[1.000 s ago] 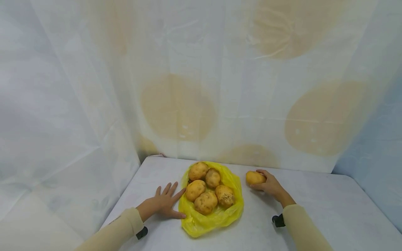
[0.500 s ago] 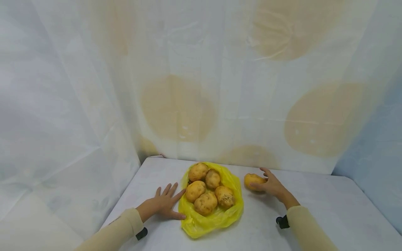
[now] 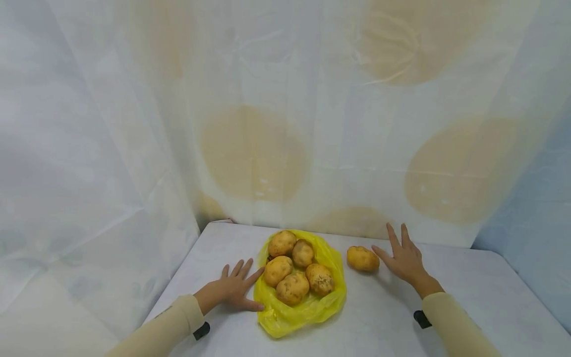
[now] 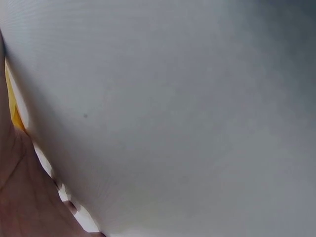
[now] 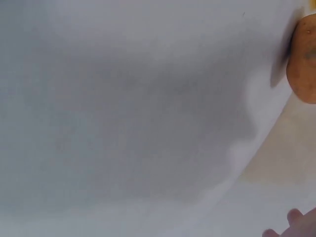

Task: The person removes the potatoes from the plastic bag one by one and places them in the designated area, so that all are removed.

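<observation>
The lone potato (image 3: 362, 259) lies on the white table (image 3: 366, 322), low and right of centre in the head view. Up and right of it we see the right hand (image 3: 405, 260), fingers spread wide and holding nothing; its thumb tip ends beside the potato, though we cannot tell whether they touch. Left of the potato, near the lower centre, we find a yellow plastic bag (image 3: 285, 322) with five potatoes (image 3: 292, 289) showing in its mouth. The left hand (image 3: 233, 291) spreads its fingers at the bag's left edge. In the left wrist view, we get part of that hand at lower left, beside a yellow sliver. In the right wrist view, we see the potato cut off at upper right and fingertips (image 5: 295, 216) at lower right.
</observation>
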The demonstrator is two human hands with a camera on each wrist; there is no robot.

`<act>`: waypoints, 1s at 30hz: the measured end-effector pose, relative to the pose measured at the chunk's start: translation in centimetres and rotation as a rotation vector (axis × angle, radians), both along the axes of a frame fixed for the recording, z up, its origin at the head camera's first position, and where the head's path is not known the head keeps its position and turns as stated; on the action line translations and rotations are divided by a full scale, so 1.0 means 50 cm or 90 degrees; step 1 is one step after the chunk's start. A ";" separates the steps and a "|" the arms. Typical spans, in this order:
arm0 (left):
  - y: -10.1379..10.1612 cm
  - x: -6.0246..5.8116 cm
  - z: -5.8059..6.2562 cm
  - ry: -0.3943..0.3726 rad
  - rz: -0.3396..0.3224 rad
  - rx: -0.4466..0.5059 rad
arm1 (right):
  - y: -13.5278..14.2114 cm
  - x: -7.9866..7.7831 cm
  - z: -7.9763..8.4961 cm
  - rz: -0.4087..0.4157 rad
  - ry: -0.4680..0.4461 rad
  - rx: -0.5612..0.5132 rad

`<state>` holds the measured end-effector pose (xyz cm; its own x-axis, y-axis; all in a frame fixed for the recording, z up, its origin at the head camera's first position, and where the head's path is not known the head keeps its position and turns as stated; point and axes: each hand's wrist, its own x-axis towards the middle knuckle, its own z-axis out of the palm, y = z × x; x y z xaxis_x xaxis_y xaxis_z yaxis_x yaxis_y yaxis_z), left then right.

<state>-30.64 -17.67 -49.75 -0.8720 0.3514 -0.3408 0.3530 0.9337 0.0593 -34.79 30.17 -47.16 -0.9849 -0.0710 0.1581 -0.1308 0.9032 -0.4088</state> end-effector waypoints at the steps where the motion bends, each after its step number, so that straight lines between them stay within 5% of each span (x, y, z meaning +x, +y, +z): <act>1: 0.000 0.000 0.001 0.000 0.001 0.000 | 0.005 0.001 -0.001 -0.002 0.015 0.016; 6: -0.001 0.000 0.001 -0.004 0.006 0.002 | 0.030 0.005 -0.006 -0.009 0.068 0.084; 12: -0.004 0.002 -0.004 -0.005 0.002 0.009 | 0.057 0.019 -0.010 -0.020 0.068 0.124; 30: -0.004 -0.005 -0.005 0.000 0.001 0.006 | 0.102 0.049 0.007 -0.024 0.079 0.155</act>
<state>-30.89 -17.86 -49.98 -0.8726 0.3530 -0.3375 0.3514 0.9338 0.0682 -32.31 35.27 -46.80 -0.9618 -0.0856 0.2601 -0.1310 0.9780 -0.1625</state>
